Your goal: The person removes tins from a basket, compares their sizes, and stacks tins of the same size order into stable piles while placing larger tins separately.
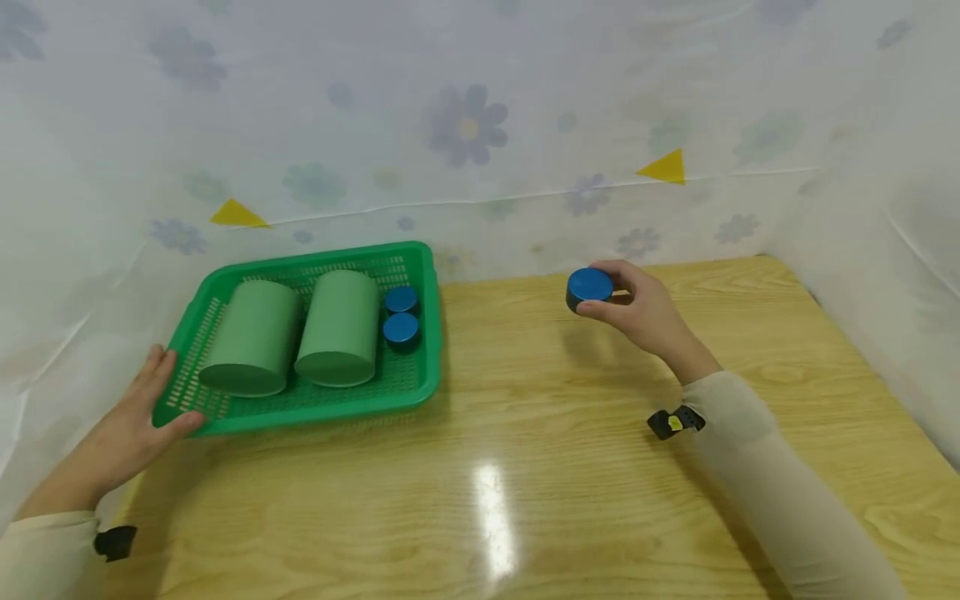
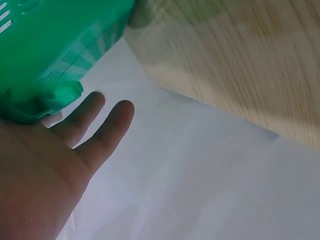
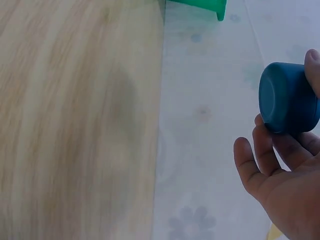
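My right hand (image 1: 641,312) pinches a short blue cylinder (image 1: 589,285) between thumb and fingers, above the right part of the table. In the right wrist view this cylinder (image 3: 285,97) shows a round end with a rounded edge, while two fingers stick out below it. My left hand (image 1: 131,429) touches the front left corner of the green basket (image 1: 322,412), its thumb on the front rim and fingers along the left side. The left wrist view shows two straight fingers (image 2: 117,120) beside the basket's corner. Inside the basket lie two light green cylinders (image 1: 337,329) and two short blue cylinders (image 1: 402,331).
The wood-grain table (image 1: 570,492) ends at a pale flowered sheet (image 1: 405,125) behind it. Two yellow triangles (image 1: 663,167) are on the sheet. The basket's left corner reaches the table's left edge. Dark straps (image 1: 675,422) hang at both wrists.
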Available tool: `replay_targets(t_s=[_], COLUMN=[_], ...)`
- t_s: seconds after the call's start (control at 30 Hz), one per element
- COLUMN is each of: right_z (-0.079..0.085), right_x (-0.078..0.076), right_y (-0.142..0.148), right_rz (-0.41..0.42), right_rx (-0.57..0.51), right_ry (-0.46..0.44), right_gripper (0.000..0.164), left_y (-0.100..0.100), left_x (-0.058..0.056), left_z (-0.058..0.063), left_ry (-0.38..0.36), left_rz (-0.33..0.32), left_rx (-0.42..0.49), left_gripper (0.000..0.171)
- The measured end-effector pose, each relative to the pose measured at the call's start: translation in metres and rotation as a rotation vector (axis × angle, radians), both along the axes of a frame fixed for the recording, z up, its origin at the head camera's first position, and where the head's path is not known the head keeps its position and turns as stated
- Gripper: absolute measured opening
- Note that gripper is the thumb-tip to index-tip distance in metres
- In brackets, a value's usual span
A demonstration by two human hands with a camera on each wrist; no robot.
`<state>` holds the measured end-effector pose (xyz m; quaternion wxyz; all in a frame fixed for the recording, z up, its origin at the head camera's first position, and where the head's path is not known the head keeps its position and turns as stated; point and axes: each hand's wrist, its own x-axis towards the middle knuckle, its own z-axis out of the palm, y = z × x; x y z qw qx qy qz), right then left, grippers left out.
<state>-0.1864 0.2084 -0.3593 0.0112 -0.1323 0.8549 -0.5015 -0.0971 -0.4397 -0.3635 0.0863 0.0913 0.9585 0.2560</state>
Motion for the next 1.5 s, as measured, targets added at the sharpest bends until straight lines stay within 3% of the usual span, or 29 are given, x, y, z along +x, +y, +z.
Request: replay_targets(t_s=[0.37, 0.53, 0.7, 0.83, 1.03, 1.27, 1.5], right_z=[-0.005, -0.006, -0.01, -0.014, -0.022, -0.033, -0.042], right_x=[0.002, 0.001, -0.001, -0.005, -0.009, -0.017, -0.028], right_y=[0.031, 0.04, 0.049, 0.056, 0.067, 0.076, 0.09], right_rz=[-0.108, -0.129, -0.14, -0.143, -0.151, -0.165, -0.179], right_rx=[0.093, 0.12, 0.137, 0.157, 0.134, 0.023, -0.004], right_ry=[-0.002, -0.001, -0.001, -0.002, -0.026, -0.105, -0.177], right_gripper=[0.064, 0.064, 0.064, 0.068, 0.067, 0.072, 0.08], left_y=[-0.003, -0.002, -0.001, -0.003, -0.002, -0.001, -0.002], left_x=[0.0, 0.0, 0.0, 0.002, 0.001, -0.001, 0.0], left_z=[-0.001, 0.0, 0.0, -0.003, -0.006, -0.001, -0.004], left_ry=[-0.018, -0.036, -0.014, 0.005, 0.044, 0.007, 0.012], left_rz=[-0.002, 0.012, 0.025, 0.025, 0.006, 0.001, 0.002], left_rx=[0.003, -0.045, -0.13, -0.146, -0.121, -0.14, -0.159], left_gripper=[0.097, 0.094, 0.092, 0.091, 0.09, 0.091, 0.093])
